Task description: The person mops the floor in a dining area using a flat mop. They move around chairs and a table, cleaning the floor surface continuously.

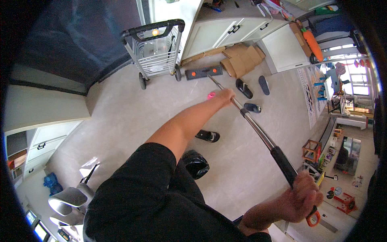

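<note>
A flat mop with a telescopic metal pole (258,128) slants across the view. My left hand (226,97) wraps the pole's lower section, arm stretched forward. My right hand (304,193) grips the upper end, at the black foam sleeve (283,163); an orange hanging loop (313,218) sticks out below it. The grey mop head (204,73), with two orange knobs, lies flat on the floor near the cabinets. Close by my left hand, a small pink object (211,95) rests on the floor, partly hidden by my forearm.
Several dark slippers (244,88) lie on the floor near the pole. A wire trolley (154,56) stands beside flattened cardboard (243,60) and white cabinets (223,33). A black plastic bag (196,165) is close to my legs. Grey chairs (69,198) stand at lower left.
</note>
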A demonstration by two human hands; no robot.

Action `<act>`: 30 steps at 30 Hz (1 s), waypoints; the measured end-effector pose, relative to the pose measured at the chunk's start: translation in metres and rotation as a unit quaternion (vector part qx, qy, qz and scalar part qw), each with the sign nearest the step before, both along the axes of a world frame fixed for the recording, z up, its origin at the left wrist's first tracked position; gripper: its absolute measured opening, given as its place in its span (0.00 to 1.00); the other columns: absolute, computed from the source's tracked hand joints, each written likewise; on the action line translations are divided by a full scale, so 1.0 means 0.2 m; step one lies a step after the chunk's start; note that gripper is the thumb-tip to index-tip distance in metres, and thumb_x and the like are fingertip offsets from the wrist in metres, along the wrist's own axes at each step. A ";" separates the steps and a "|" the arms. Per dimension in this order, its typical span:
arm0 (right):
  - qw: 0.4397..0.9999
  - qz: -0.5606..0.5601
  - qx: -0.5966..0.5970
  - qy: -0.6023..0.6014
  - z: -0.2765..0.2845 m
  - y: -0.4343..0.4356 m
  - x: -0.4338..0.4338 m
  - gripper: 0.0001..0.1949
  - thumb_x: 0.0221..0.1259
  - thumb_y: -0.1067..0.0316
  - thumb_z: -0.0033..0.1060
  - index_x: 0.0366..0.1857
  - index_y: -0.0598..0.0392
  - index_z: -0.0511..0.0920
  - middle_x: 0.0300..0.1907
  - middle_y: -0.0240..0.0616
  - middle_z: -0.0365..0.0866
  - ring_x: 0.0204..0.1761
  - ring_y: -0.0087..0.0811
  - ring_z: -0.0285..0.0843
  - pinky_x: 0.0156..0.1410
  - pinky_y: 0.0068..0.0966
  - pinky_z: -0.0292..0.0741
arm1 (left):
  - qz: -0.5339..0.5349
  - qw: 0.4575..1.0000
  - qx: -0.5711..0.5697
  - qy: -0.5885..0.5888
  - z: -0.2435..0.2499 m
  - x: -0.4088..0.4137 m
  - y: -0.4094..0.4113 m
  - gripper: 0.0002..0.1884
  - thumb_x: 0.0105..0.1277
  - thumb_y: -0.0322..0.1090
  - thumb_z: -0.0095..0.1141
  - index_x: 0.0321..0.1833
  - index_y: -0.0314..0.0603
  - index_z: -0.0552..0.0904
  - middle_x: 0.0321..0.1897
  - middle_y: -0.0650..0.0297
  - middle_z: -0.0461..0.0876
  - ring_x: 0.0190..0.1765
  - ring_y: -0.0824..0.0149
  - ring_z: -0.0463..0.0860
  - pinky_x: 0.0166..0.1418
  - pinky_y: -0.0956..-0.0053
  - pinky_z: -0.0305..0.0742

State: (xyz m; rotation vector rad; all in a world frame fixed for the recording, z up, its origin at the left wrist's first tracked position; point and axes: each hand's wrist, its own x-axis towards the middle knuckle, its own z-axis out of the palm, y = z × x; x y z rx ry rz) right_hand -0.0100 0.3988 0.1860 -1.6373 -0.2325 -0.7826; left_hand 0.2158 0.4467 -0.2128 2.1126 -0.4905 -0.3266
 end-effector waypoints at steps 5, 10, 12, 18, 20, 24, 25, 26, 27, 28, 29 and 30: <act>0.997 0.025 -0.009 0.067 -0.24 -0.05 0.13 0.15 0.61 0.71 0.47 0.15 0.48 0.59 0.11 0.27 0.56 0.17 0.24 0.54 0.29 0.29 0.59 | 0.030 0.997 0.064 -0.003 -0.25 0.15 0.13 0.11 0.48 0.41 0.65 0.26 0.44 0.78 0.30 0.54 0.79 0.39 0.50 0.80 0.41 0.59 0.75; 0.992 0.004 -0.006 0.125 -0.33 -0.07 0.06 0.16 0.66 0.69 0.41 0.16 0.46 0.56 0.13 0.27 0.51 0.19 0.23 0.50 0.32 0.29 0.56 | 0.096 0.995 0.015 0.024 -0.39 0.02 0.07 0.08 0.53 0.39 0.61 0.26 0.45 0.78 0.31 0.55 0.80 0.36 0.51 0.80 0.40 0.60 0.76; 0.988 -0.022 -0.002 0.150 -0.31 -0.09 0.00 0.16 0.68 0.67 0.37 0.17 0.47 0.55 0.15 0.27 0.48 0.21 0.23 0.48 0.32 0.29 0.53 | 0.083 0.992 0.045 -0.088 -0.45 -0.03 0.04 0.06 0.55 0.38 0.59 0.29 0.45 0.80 0.37 0.56 0.81 0.32 0.51 0.82 0.38 0.60 0.79; 0.984 -0.175 0.014 0.037 -0.12 -0.07 -0.14 0.16 0.69 0.64 0.38 0.19 0.50 0.57 0.15 0.28 0.48 0.21 0.22 0.47 0.31 0.27 0.52 | -0.015 0.997 -0.022 -0.072 -0.34 -0.30 -0.06 0.04 0.43 0.32 0.57 0.23 0.43 0.78 0.24 0.51 0.79 0.32 0.46 0.80 0.35 0.55 0.75; 0.997 -0.070 0.020 0.023 -0.06 -0.09 -0.20 0.16 0.69 0.62 0.39 0.19 0.50 0.61 0.15 0.30 0.54 0.21 0.25 0.52 0.31 0.29 0.56 | -0.016 0.999 -0.040 -0.031 -0.26 -0.47 -0.02 0.04 0.43 0.32 0.57 0.22 0.43 0.78 0.23 0.51 0.78 0.32 0.46 0.79 0.35 0.55 0.75; 0.975 0.212 -0.018 0.063 0.10 -0.14 -0.38 0.18 0.69 0.56 0.40 0.19 0.49 0.67 0.16 0.33 0.63 0.20 0.30 0.61 0.31 0.35 0.63 | -0.013 0.999 -0.048 -0.015 -0.10 -0.74 0.17 0.04 0.44 0.32 0.57 0.23 0.42 0.78 0.26 0.50 0.79 0.36 0.46 0.79 0.37 0.54 0.75; 0.973 0.216 -0.035 0.072 0.11 -0.10 -0.41 0.19 0.70 0.54 0.41 0.19 0.49 0.67 0.16 0.32 0.63 0.20 0.29 0.61 0.31 0.34 0.63 | -0.022 0.999 -0.035 -0.008 -0.05 -0.80 0.25 0.04 0.45 0.32 0.57 0.23 0.42 0.78 0.26 0.50 0.79 0.37 0.46 0.79 0.39 0.53 0.75; 0.980 0.193 -0.003 0.056 0.10 -0.05 -0.45 0.20 0.69 0.50 0.41 0.19 0.49 0.67 0.16 0.30 0.62 0.20 0.29 0.60 0.31 0.32 0.63 | -0.011 0.999 -0.050 -0.007 -0.02 -0.89 0.31 0.04 0.46 0.32 0.56 0.24 0.42 0.77 0.26 0.50 0.78 0.39 0.46 0.79 0.41 0.55 0.75; 0.979 0.195 0.004 0.059 0.15 -0.01 -0.48 0.20 0.69 0.49 0.42 0.20 0.49 0.67 0.16 0.30 0.62 0.19 0.28 0.60 0.31 0.32 0.63 | -0.018 0.998 -0.061 0.000 -0.03 -0.98 0.36 0.04 0.46 0.33 0.56 0.23 0.42 0.77 0.26 0.49 0.77 0.38 0.46 0.78 0.41 0.55 0.74; 0.977 0.202 0.015 0.061 0.20 0.02 -0.51 0.20 0.69 0.48 0.42 0.20 0.49 0.67 0.16 0.29 0.62 0.19 0.28 0.60 0.31 0.32 0.64 | -0.019 0.998 -0.068 0.006 -0.06 -1.08 0.42 0.04 0.46 0.33 0.56 0.22 0.42 0.77 0.25 0.49 0.77 0.38 0.45 0.78 0.41 0.56 0.74; 0.976 0.209 0.027 0.063 0.24 0.05 -0.54 0.21 0.69 0.48 0.43 0.21 0.50 0.68 0.16 0.29 0.62 0.18 0.27 0.60 0.31 0.32 0.64 | -0.021 0.997 -0.074 0.012 -0.10 -1.18 0.47 0.05 0.47 0.33 0.56 0.22 0.41 0.76 0.24 0.48 0.76 0.38 0.45 0.78 0.41 0.56 0.74; 0.976 0.209 0.032 0.048 0.25 0.08 -0.57 0.21 0.69 0.47 0.43 0.21 0.50 0.68 0.16 0.29 0.62 0.19 0.27 0.60 0.30 0.32 0.64 | -0.032 0.997 -0.069 0.019 -0.08 -1.29 0.53 0.05 0.47 0.33 0.56 0.21 0.41 0.75 0.23 0.48 0.75 0.36 0.44 0.77 0.40 0.56 0.73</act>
